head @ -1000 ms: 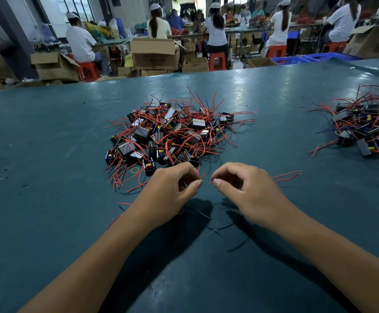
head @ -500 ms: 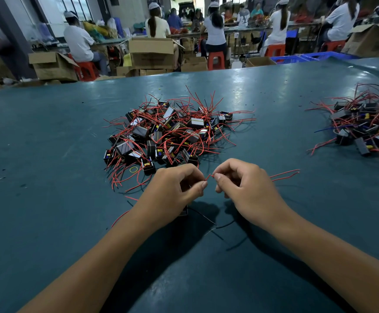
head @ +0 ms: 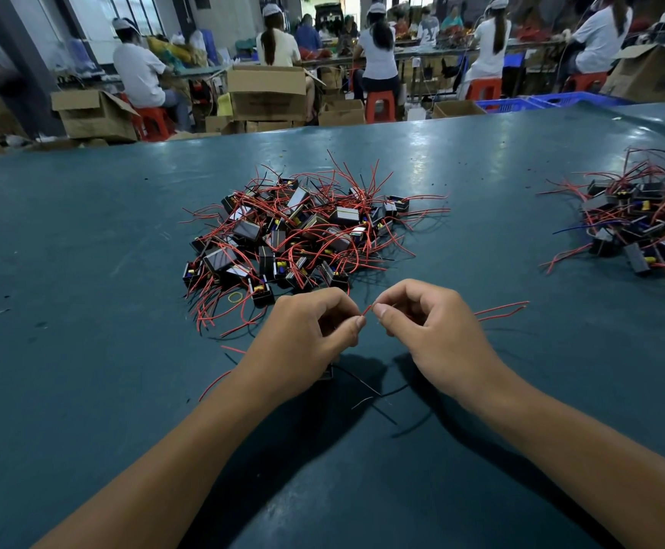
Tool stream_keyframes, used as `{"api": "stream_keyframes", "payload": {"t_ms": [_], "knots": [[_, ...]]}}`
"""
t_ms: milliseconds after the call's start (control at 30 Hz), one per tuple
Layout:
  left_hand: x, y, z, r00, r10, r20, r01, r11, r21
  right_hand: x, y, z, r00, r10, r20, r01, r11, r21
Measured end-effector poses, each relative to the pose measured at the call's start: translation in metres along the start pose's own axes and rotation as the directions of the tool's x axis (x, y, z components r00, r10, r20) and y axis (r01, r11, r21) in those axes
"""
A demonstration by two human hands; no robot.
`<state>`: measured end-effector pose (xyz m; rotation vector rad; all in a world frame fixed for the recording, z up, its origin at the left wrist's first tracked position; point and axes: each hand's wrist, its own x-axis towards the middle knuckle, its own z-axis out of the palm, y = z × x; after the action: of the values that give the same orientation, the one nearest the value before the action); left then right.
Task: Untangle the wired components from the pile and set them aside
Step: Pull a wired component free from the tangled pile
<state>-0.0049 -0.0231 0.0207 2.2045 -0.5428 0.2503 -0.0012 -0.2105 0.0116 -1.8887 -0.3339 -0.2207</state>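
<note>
My left hand [head: 303,334] and right hand [head: 433,326] have come closer, fingers [head: 382,309] of both pinching one red wire [head: 366,310] near the pile [head: 299,235], so I think it is coming free.

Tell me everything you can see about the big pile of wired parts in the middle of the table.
The central pile is a tangled heap of small black box-shaped components, some with yellow or blue bits, with thin red and a few black wires splaying outward. It lies on the teal table, just beyond both hands; neither hand plainly touches it.
</note>
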Motion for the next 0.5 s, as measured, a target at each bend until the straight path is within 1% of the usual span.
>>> {"api": "stream_keyframes", "payload": {"t_ms": [200, 500], "knots": [[-0.0004, -0.0001, 0.0, 1.0, -0.009, 0.001, 0.009, 1.0, -0.003, -0.0004, -0.0001, 0.0001, 1.0, 0.011, -0.011, -0.011, 1.0, 0.011], [0.0008, -0.0008, 0.0014, 1.0, -0.005, -0.006, 0.005, 1.0, -0.008, 0.0006, 0.0038, 0.0002, 1.0, 0.014, 0.009, -0.014, 0.999, 0.045]]}}
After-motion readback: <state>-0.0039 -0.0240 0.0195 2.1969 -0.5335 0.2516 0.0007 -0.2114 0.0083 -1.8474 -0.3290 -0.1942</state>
